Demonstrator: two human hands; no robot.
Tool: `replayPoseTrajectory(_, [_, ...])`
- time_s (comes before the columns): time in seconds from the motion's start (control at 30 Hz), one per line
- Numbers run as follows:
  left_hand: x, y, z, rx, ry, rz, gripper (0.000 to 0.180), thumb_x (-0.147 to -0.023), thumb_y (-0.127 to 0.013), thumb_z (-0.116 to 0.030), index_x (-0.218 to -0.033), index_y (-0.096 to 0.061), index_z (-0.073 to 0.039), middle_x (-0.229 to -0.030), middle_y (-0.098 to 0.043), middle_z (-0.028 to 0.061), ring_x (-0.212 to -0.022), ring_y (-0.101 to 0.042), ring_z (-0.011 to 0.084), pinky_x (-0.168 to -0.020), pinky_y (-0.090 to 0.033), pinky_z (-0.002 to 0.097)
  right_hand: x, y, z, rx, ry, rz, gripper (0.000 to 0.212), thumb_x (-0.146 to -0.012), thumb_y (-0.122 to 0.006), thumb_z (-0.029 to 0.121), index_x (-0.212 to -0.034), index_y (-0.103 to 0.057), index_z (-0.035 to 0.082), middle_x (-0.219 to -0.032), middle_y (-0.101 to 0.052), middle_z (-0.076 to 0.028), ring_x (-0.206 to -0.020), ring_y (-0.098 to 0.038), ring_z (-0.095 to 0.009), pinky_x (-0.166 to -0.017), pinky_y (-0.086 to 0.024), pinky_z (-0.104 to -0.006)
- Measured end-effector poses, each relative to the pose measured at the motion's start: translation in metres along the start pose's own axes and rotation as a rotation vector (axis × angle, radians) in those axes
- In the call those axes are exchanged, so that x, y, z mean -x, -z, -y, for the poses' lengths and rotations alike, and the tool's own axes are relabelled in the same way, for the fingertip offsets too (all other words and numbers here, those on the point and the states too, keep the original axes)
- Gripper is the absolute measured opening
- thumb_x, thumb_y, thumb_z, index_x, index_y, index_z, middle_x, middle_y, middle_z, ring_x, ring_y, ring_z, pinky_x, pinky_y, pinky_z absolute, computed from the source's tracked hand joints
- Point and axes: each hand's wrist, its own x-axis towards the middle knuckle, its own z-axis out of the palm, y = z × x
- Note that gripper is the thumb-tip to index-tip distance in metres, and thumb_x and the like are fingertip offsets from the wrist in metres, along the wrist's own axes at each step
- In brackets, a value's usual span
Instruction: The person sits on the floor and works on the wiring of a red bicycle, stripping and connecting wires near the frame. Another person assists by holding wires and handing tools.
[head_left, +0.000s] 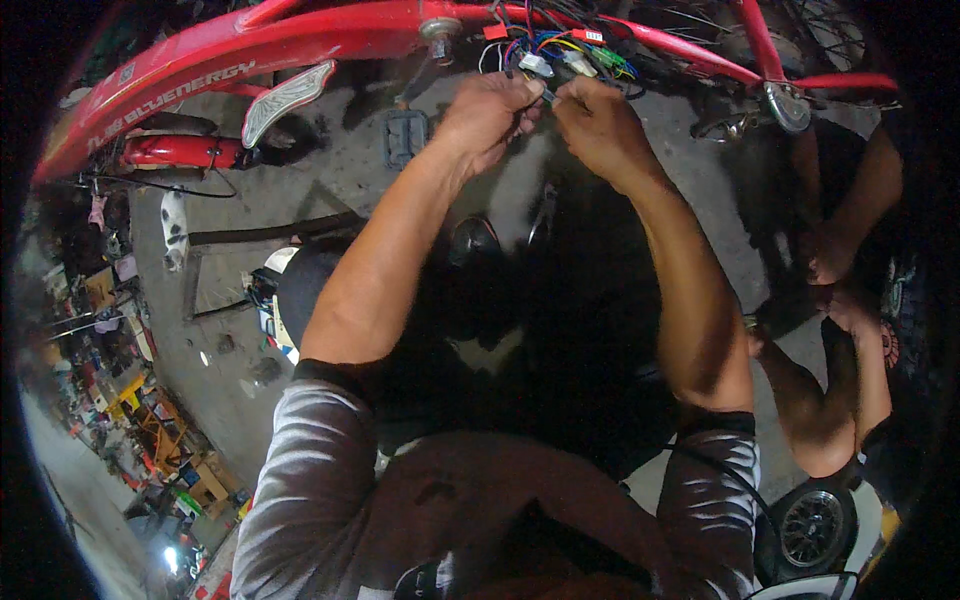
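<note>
My left hand point(488, 120) and my right hand point(603, 128) meet under the red bike frame point(350, 35), fingertips pinched close together. A thin wire point(547, 93) shows in the small gap between them, and both hands appear to grip it; its ends are hidden by my fingers. Just beyond my fingertips hangs a bundle of coloured wires point(550, 42). Among these are a white connector point(537, 65), a second pale connector point(579, 65), a red connector point(588, 37) and a green connector point(608, 58).
A black pedal point(404, 138) and a silver ribbed piece point(287, 102) sit left of my hands. Boxes and tools point(150, 420) clutter the far left floor. Another person's arm point(862, 205) and leg point(815, 410) are at the right, above a small wheel point(812, 527).
</note>
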Motion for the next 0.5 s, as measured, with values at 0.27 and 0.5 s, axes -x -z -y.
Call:
replayPoseTrajectory(0.27, [0.004,-0.004,-0.002,0.075,0.066,0.041,0.012,-0.091,-0.058,-0.014,-0.086,-0.059,-0.003,-0.073,-0.057,0.0038,-0.060,-0.053,0.0137,-0.057,-0.046,0.0253,0.002,0.015,0.010,0.009,-0.069,0.057,0.021,-0.088,-0.053,0.022,-0.083,-0.056,0.003,-0.063,-0.051,-0.001,-0.056,-0.049,-0.010,-0.050,-0.041,-0.0275])
replayPoseTrajectory(0.5, [0.009,0.006,-0.030,0.000,-0.103,-0.251,0.011,-0.092,-0.054,-0.016,-0.090,-0.057,-0.006,-0.079,-0.057,0.0042,-0.068,-0.054,0.0137,-0.058,-0.047,0.0272,0.005,0.034,0.008,0.170,-0.181,-0.004,0.020,-0.084,-0.053,0.020,-0.090,-0.063,0.003,-0.082,-0.062,-0.016,-0.079,-0.060,-0.030,-0.071,-0.047,-0.0373])
